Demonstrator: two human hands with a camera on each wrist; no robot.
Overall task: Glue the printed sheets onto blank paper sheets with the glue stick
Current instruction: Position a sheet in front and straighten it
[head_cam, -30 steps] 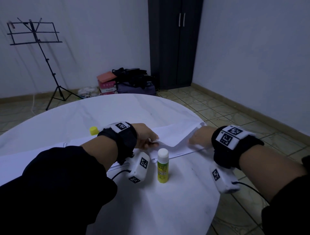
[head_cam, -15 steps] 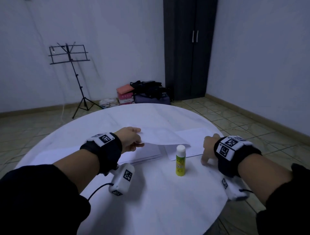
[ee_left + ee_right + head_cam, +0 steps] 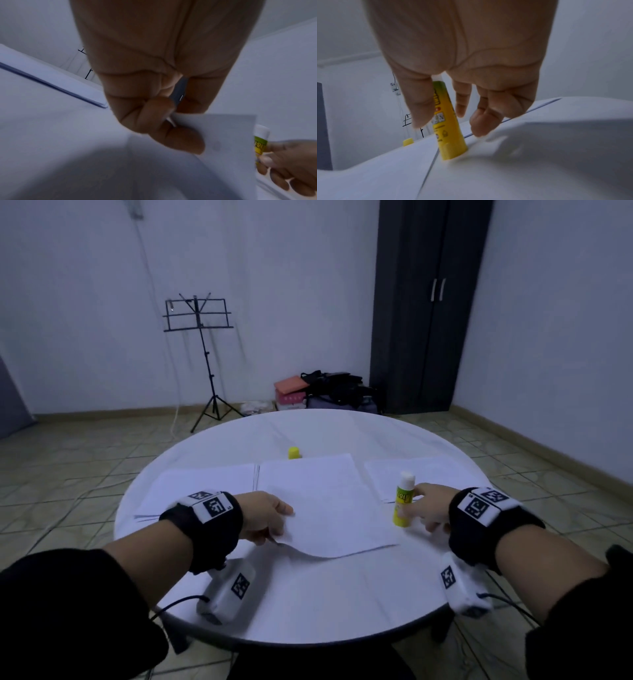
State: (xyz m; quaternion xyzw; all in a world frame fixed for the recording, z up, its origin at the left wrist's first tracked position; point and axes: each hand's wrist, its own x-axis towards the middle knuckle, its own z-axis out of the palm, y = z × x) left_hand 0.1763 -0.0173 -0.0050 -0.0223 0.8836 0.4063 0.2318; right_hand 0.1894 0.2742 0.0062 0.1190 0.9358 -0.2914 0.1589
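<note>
A white sheet (image 3: 325, 508) lies in the middle of the round white table (image 3: 308, 604), its near edge lifted. My left hand (image 3: 281, 525) pinches its near-left corner, thumb under and fingers on top, as the left wrist view shows at the sheet (image 3: 214, 135) and the left hand (image 3: 171, 121). A yellow glue stick (image 3: 403, 501) with a white cap stands upright to the right of the sheet. My right hand (image 3: 416, 510) grips the glue stick (image 3: 447, 121), thumb on one side and fingers on the other.
A paper stack (image 3: 205, 484) lies to the left of the sheet and another paper stack (image 3: 424, 474) lies behind the glue stick. A small yellow cap (image 3: 294, 453) stands beyond the sheet. The table's near edge is just behind my wrists.
My left hand carried the sheet from the right stack to the middle and laid it down. My right hand left the paper and closed round the glue stick.
</note>
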